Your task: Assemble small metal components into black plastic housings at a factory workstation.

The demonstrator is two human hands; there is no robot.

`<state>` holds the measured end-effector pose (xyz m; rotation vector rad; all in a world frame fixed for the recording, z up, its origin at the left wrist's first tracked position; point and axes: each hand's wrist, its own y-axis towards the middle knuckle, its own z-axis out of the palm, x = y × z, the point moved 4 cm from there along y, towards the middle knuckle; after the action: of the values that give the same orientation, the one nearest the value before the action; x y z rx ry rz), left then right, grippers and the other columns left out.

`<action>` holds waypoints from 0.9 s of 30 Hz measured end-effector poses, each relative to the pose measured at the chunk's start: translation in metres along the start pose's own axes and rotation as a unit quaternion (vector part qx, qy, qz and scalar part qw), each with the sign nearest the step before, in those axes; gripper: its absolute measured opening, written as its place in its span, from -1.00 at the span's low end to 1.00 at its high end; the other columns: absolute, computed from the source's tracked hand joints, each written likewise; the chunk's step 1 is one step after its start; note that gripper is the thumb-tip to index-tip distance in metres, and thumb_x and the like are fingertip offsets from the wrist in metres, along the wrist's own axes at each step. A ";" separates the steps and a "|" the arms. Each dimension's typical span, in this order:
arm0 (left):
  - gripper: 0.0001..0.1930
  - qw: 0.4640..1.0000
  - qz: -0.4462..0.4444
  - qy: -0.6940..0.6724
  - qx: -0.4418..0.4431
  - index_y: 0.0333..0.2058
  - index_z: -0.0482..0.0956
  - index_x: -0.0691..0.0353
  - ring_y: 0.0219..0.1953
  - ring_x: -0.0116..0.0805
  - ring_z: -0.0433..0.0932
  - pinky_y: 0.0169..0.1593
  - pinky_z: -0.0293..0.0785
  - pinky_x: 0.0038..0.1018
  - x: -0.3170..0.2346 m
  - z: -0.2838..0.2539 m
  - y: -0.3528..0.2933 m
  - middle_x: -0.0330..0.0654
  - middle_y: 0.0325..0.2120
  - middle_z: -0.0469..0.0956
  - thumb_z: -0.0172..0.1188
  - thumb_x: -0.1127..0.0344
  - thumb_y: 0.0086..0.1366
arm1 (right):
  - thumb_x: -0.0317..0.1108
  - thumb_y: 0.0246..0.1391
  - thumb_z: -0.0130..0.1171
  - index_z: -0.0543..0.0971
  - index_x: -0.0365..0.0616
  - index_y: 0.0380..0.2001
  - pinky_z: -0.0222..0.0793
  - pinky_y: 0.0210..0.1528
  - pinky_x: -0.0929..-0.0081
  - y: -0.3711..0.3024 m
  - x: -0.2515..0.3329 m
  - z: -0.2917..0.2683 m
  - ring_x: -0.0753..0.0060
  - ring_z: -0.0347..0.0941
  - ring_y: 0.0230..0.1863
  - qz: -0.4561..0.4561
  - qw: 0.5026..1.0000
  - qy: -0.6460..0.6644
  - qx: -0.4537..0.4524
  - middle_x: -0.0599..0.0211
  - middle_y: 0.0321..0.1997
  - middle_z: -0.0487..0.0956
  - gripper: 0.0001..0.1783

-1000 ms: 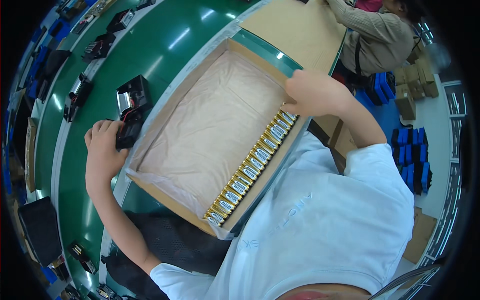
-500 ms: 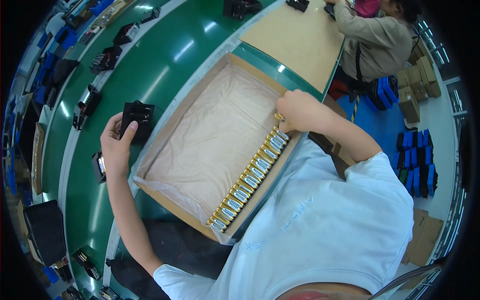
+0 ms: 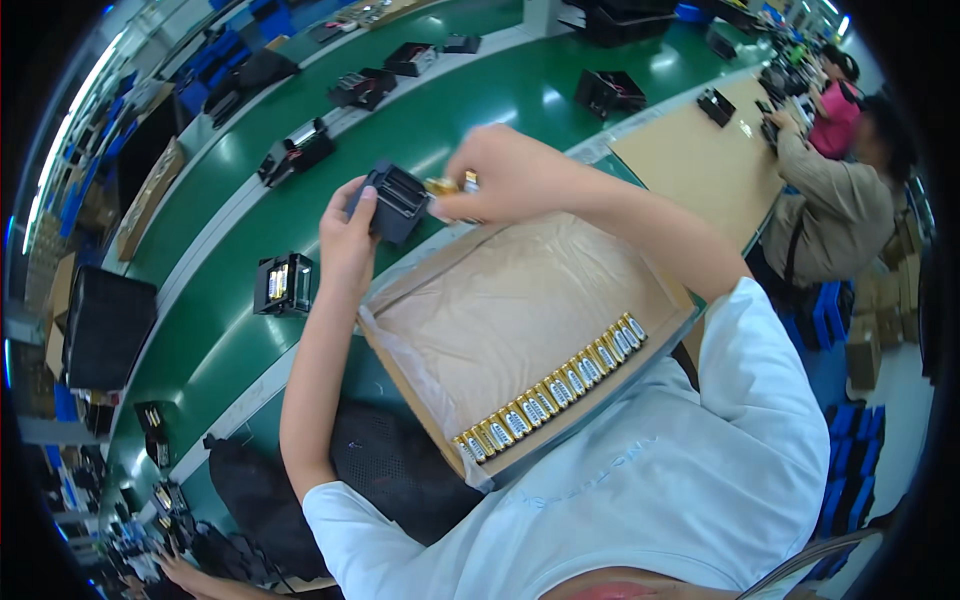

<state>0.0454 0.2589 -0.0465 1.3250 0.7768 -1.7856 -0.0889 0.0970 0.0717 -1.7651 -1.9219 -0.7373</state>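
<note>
My left hand (image 3: 347,225) grips a black battery-compartment housing (image 3: 392,203), thumb on its face, above the green belt. Close to its right side, my right hand (image 3: 497,180) is closed on gold batteries (image 3: 441,187), blurred by motion; their exact count cannot be made out. Below both hands lies a shallow cardboard box (image 3: 412,405) lined with crinkled translucent film. Inside it, a row of gold-and-white batteries (image 3: 550,392) runs along the edge nearest my body.
Another black housing with batteries in it (image 3: 283,284) sits on the green conveyor belt (image 3: 225,300) to the left. More black units (image 3: 610,92) stand further along. A tan board (image 3: 690,150) lies at right, beside a seated co-worker (image 3: 835,195).
My right hand has lifted batteries out of the box and carried them left to the housing. My left hand has raised the housing toward it. The view has turned.
</note>
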 end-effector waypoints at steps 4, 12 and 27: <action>-0.65 0.999 0.001 -0.045 -0.011 0.10 0.26 0.28 -0.13 -0.30 0.50 -0.06 0.53 -0.39 -0.002 -0.001 0.003 0.02 -0.08 0.41 0.03 0.27 0.43 | -0.23 -0.03 0.26 0.66 -0.31 -0.60 0.36 -0.59 0.49 0.070 0.002 0.026 0.36 0.40 -0.69 0.027 0.997 -0.057 -0.047 0.30 -0.72 0.53 -0.69; -0.64 0.988 0.027 -0.134 -0.066 0.09 0.25 0.23 -0.09 -0.27 0.44 -0.06 0.50 -0.34 -0.008 -0.009 0.001 -0.05 -0.08 0.36 0.03 0.21 0.42 | -0.23 -0.01 0.28 0.69 -0.27 -0.51 0.35 -0.56 0.46 0.098 0.001 0.058 0.27 0.38 -0.69 -0.030 0.992 -0.118 -0.040 0.23 -0.65 0.58 -0.72; -0.55 0.992 0.076 -0.048 -0.090 0.12 0.11 0.23 -0.15 -0.21 0.45 -0.15 0.53 -0.32 -0.001 -0.023 0.007 0.05 -0.08 0.29 0.10 0.32 0.37 | -0.20 0.09 0.25 0.63 0.10 0.00 0.38 -0.49 0.40 0.067 -0.017 0.086 0.21 0.46 -0.64 -0.153 0.977 -0.102 -0.104 0.23 -0.56 0.63 -0.64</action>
<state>0.0631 0.2745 -0.0526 1.1408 0.7461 -1.6065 -0.0171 0.1419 0.0015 -1.7415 -2.3665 -0.9219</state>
